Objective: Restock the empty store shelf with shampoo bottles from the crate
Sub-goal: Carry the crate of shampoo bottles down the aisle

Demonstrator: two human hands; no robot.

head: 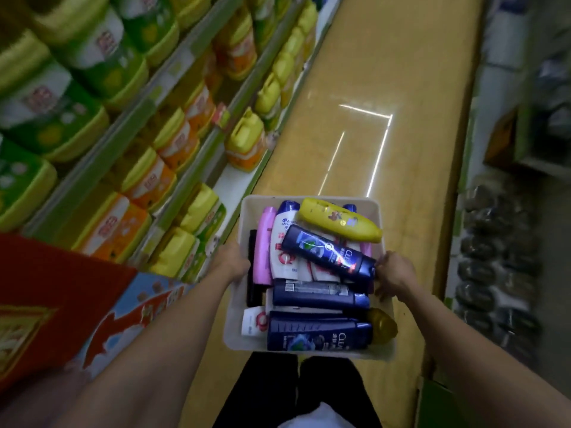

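Note:
A white plastic crate [247,211] hangs in front of me over the aisle floor, carried at waist height. My left hand [231,261] grips its left rim and my right hand [394,274] grips its right rim. Inside lie several shampoo bottles in a loose pile: a yellow bottle [340,223] at the far end, a dark blue bottle [327,253] slanted across the middle, a pink bottle [264,245] and a white one [282,239] on the left, and two more dark blue bottles [318,333] nearer to me.
Shelves on the left [173,125] are packed with yellow, green and orange detergent bottles and packs. A red box [46,298] juts out at lower left. The yellow floor [386,72] runs ahead. Dark packaged goods [494,257] line the right side.

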